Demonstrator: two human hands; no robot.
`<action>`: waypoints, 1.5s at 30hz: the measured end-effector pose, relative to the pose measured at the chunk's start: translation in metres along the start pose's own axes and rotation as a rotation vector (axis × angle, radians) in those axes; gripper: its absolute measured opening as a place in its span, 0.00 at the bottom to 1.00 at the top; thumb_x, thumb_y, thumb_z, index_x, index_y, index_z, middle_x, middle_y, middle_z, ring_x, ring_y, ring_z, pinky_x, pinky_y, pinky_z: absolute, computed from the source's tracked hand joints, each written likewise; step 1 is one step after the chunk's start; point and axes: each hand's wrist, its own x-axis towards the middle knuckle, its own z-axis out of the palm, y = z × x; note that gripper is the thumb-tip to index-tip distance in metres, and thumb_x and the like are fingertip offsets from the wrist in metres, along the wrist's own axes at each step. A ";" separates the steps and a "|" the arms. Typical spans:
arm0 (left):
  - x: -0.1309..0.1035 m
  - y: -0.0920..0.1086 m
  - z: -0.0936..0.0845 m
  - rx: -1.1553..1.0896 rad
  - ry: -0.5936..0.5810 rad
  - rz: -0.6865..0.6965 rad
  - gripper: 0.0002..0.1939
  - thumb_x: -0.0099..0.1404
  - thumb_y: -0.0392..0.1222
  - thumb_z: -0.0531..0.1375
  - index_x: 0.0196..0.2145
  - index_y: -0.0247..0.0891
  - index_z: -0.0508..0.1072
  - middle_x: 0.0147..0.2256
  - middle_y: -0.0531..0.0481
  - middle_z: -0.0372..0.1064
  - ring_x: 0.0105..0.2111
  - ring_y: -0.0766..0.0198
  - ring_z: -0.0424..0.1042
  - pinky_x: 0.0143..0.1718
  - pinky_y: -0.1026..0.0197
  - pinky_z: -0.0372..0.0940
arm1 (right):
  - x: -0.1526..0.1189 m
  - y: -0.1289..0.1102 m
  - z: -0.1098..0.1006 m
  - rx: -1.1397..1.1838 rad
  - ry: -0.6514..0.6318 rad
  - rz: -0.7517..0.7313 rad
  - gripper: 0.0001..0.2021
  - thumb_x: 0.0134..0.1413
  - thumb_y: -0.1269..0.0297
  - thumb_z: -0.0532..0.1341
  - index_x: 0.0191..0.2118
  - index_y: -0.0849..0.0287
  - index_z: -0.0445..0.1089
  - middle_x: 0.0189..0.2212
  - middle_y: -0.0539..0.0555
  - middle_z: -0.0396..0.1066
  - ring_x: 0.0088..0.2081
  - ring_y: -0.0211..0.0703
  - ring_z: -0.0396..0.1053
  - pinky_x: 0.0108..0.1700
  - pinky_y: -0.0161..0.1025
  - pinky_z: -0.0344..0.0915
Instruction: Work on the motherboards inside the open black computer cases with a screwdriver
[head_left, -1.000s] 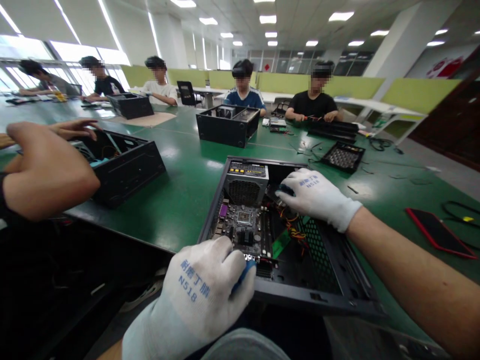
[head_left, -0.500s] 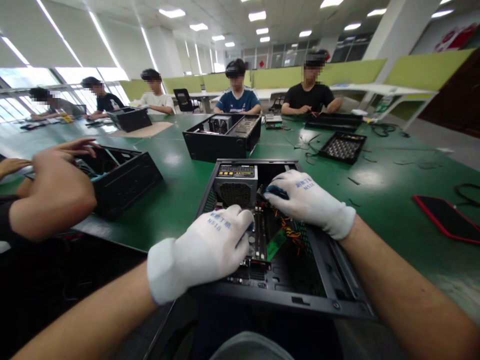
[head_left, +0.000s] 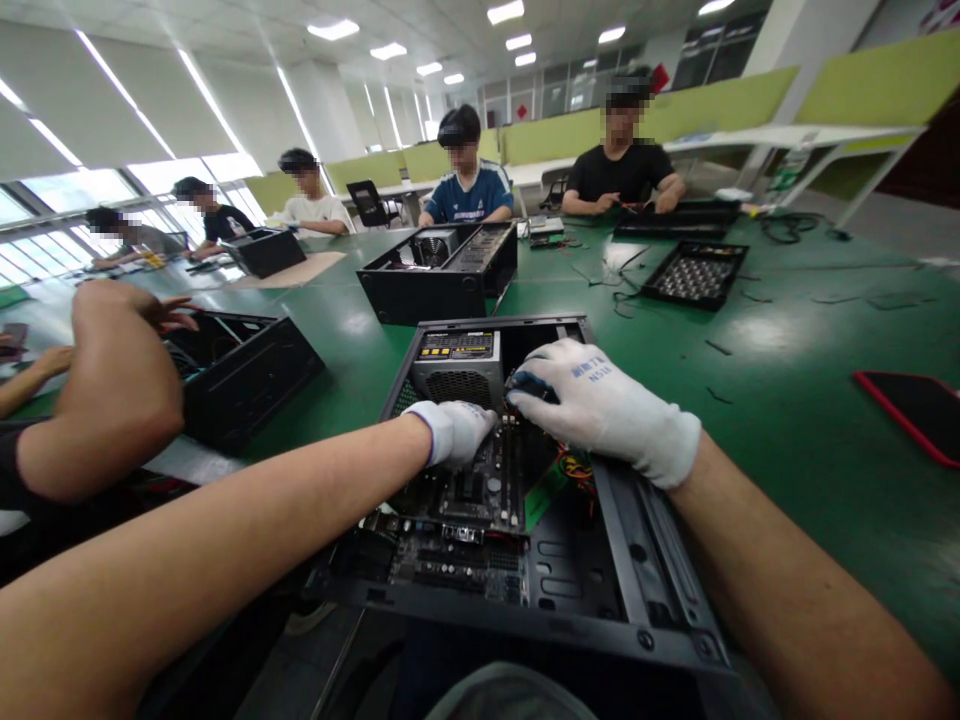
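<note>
Motherboard (head_left: 474,490) and power supply (head_left: 459,378) sit inside our open computer case (head_left: 555,622) on the tabletop (head_left: 330,325); loose cables (head_left: 577,468) suggest unfinished wiring. Our right hand (head_left: 600,400) curls its grip beside the supply, our left hand (head_left: 461,432) reaches below; we cannot tell whether either pinches anything.

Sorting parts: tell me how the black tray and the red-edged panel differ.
The black tray has a patterned inside; the red-edged panel has a plain dark face. The tray's rim is black, the panel's red. The tray shows whole; the panel runs out of view. Both lie on the table.
</note>
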 end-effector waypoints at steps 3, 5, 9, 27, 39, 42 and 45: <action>0.001 -0.001 0.002 0.017 -0.002 -0.018 0.37 0.54 0.35 0.70 0.61 0.31 0.68 0.58 0.31 0.72 0.57 0.43 0.75 0.58 0.49 0.70 | -0.001 -0.001 0.000 0.014 -0.002 -0.016 0.20 0.69 0.51 0.57 0.50 0.62 0.77 0.48 0.62 0.76 0.51 0.54 0.70 0.55 0.45 0.61; 0.000 0.000 0.001 0.022 -0.002 -0.047 0.37 0.54 0.35 0.69 0.62 0.32 0.68 0.58 0.31 0.71 0.57 0.43 0.74 0.58 0.49 0.70 | -0.001 -0.001 -0.001 0.019 -0.011 -0.022 0.20 0.69 0.51 0.57 0.50 0.62 0.77 0.48 0.62 0.76 0.51 0.54 0.70 0.55 0.45 0.61; -0.003 0.001 -0.002 0.032 0.010 -0.105 0.33 0.57 0.35 0.68 0.60 0.33 0.70 0.58 0.31 0.71 0.55 0.43 0.75 0.56 0.49 0.71 | -0.002 -0.002 -0.001 0.016 0.000 -0.031 0.20 0.69 0.50 0.57 0.49 0.62 0.77 0.46 0.62 0.76 0.50 0.54 0.70 0.54 0.45 0.61; 0.001 -0.004 -0.004 0.049 -0.027 -0.054 0.22 0.64 0.38 0.66 0.56 0.34 0.75 0.56 0.36 0.76 0.55 0.47 0.76 0.58 0.53 0.69 | -0.002 -0.003 -0.004 0.004 -0.047 -0.043 0.20 0.69 0.50 0.56 0.46 0.62 0.77 0.46 0.62 0.76 0.47 0.53 0.69 0.52 0.45 0.60; 0.004 -0.007 -0.002 0.056 -0.022 -0.062 0.26 0.63 0.43 0.67 0.57 0.34 0.74 0.56 0.36 0.75 0.56 0.46 0.76 0.59 0.53 0.69 | -0.001 -0.001 -0.004 0.059 -0.046 -0.057 0.19 0.69 0.50 0.57 0.44 0.61 0.76 0.45 0.62 0.76 0.48 0.53 0.70 0.53 0.45 0.61; 0.003 -0.007 -0.002 0.061 -0.024 -0.060 0.26 0.63 0.42 0.68 0.57 0.33 0.74 0.57 0.36 0.75 0.56 0.46 0.75 0.59 0.54 0.69 | 0.000 -0.001 -0.004 0.061 -0.045 -0.060 0.18 0.69 0.51 0.57 0.44 0.61 0.77 0.46 0.62 0.77 0.48 0.53 0.70 0.53 0.46 0.62; 0.003 -0.006 -0.003 0.051 -0.026 -0.056 0.25 0.62 0.41 0.68 0.56 0.33 0.75 0.56 0.36 0.76 0.55 0.46 0.76 0.58 0.54 0.69 | 0.000 -0.001 -0.004 0.054 -0.037 -0.063 0.19 0.69 0.51 0.57 0.44 0.61 0.77 0.45 0.62 0.77 0.48 0.54 0.70 0.52 0.46 0.62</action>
